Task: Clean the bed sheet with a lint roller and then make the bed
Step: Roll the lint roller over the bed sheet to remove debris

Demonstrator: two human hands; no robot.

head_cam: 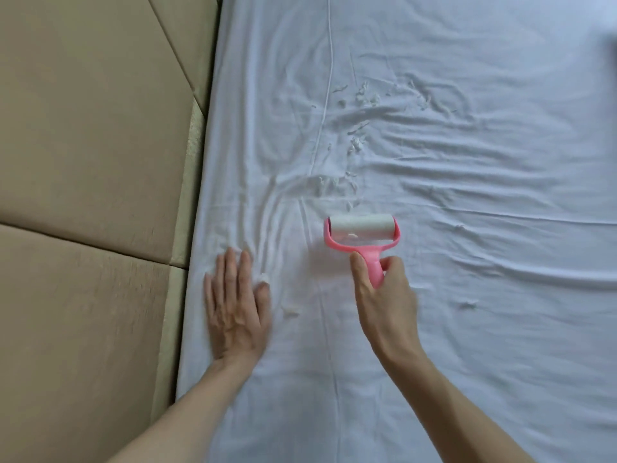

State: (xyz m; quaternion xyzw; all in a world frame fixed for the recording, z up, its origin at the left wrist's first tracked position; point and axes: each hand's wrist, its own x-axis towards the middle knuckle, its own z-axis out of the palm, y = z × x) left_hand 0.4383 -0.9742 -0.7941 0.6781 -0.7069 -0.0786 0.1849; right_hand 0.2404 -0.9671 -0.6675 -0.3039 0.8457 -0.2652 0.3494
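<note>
Lint-rolling step, I'd say: right hand [384, 295], grip curled round the pink lint roller [362, 228] mid-bed, left hand [235, 305] flat, pinning the bed sheet [467, 162] nr its left edge; next needs a fwd roll over the fluff bits [334, 185].

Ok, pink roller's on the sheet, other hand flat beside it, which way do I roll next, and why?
Probably push the lint roller forward, away from you: a clump of white lint lies just beyond it, with more scattered farther up the bed sheet. Your right hand grips it; the left hand lies flat, likely holding the fabric taut.
</note>
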